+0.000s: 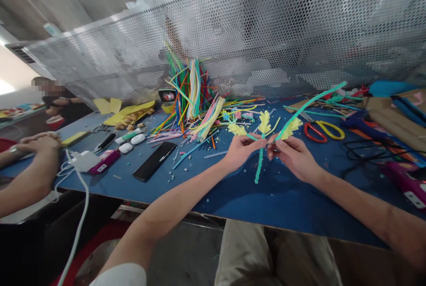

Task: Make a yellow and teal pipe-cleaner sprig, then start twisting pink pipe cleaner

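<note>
Between my two hands is a pipe-cleaner plant (264,124) with several yellow leaf-like pieces and a twisted green stem hanging below. My left hand (244,149) pinches it where the yellow pieces meet the stem. My right hand (296,155) is closed just beside it, fingers on a long green pipe cleaner (311,101) whose free end sticks up to the right. The fingertips of both hands nearly meet and hide the joint. Scissors (324,130) with one red and one yellow handle lie right of my right hand.
A big bundle of colourful pipe cleaners (193,95) stands against the perforated metal screen (266,33). A black phone (155,161) and purple power bank (104,161) lie to the left. Another person's hands (40,141) rest at the far left. Black cables (359,152) lie at right.
</note>
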{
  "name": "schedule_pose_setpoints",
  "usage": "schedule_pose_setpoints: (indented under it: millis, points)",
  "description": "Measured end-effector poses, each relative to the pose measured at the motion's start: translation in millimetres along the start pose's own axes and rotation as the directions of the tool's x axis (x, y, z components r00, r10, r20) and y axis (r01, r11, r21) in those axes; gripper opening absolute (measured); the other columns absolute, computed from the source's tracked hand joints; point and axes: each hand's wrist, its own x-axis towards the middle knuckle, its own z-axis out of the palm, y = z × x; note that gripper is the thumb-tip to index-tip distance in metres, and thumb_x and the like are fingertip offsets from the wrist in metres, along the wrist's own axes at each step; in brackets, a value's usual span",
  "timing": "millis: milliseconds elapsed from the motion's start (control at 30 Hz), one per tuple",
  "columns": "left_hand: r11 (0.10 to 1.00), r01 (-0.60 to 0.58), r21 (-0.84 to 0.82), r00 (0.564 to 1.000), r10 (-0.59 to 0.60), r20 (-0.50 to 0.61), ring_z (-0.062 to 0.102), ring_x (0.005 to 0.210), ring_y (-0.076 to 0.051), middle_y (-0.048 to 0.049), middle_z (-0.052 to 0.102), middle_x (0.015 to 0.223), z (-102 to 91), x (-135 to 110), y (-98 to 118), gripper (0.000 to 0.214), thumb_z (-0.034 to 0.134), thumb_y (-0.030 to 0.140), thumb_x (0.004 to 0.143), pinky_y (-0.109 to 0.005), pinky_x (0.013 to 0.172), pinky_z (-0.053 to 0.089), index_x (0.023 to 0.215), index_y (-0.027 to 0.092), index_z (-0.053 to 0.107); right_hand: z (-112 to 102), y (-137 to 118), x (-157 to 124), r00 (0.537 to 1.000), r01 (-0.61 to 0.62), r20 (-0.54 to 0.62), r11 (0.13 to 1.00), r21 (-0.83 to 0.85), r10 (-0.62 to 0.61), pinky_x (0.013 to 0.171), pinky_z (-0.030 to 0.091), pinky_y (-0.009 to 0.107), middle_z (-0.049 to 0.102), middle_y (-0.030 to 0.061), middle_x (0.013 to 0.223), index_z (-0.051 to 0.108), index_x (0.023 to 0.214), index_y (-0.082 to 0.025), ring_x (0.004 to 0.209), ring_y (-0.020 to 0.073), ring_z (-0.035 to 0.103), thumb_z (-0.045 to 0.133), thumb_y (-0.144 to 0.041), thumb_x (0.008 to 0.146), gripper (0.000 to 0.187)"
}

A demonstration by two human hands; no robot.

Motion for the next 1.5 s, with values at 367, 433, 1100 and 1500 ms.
schedule_pose_setpoints:
  millis: [367,433,1100,1500]
  points:
    - [0.947,-0.141,0.287,0.978,0.179,-0.110,0.040,0.054,-0.008,-0.0012,0.065,0.072,-5.1,-0.7,-1.2,0.032,0.072,0.049,0.078,-0.026,0.053,0.030,0.079,0.017,0.074,-12.3,-3.0,6.3,0.996,0.068,-0.036,0.977,-0.202,-0.077,0.075,0.051,0.034,0.067,0.0010,0.078,0.070,0.086,-0.022,0.072,0.0159,0.061,0.068,-0.037,0.082,0.016]
    - [0.953,-0.131,0.274,0.976,0.173,-0.133,0.038,0.052,-0.008,-0.0004,0.063,0.070,-5.1,0.2,-2.6,0.032,0.072,0.049,0.078,-0.026,0.052,0.029,0.083,0.018,0.074,-8.4,-3.1,6.7,0.992,0.067,-0.083,0.966,-0.248,-0.090,0.071,0.050,0.032,0.066,-0.0001,0.074,0.070,0.085,-0.023,0.068,0.0148,0.060,0.070,-0.039,0.080,0.017]
    - [0.916,-0.193,0.353,0.969,0.234,-0.077,0.047,0.059,-0.010,-0.0026,0.066,0.078,-3.5,0.8,-3.5,0.033,0.068,0.049,0.081,-0.027,0.057,0.035,0.073,0.017,0.071,-13.7,4.1,6.5,0.988,0.072,-0.114,0.972,-0.222,-0.100,0.068,0.049,0.032,0.060,-0.0011,0.069,0.066,0.081,-0.023,0.065,0.0145,0.057,0.064,-0.042,0.085,0.020]
    - [0.865,-0.234,0.443,0.960,0.277,-0.035,0.066,0.074,-0.016,-0.0021,0.072,0.077,0.8,-1.7,-0.2,0.028,0.070,0.047,0.080,-0.027,0.073,0.052,0.080,0.019,0.072,-4.7,-12.1,3.9,0.960,0.254,0.014,0.843,-0.475,-0.281,0.084,0.053,0.037,0.067,0.0038,0.101,0.067,0.099,-0.027,0.093,0.0212,0.064,0.066,-0.039,0.085,0.018]
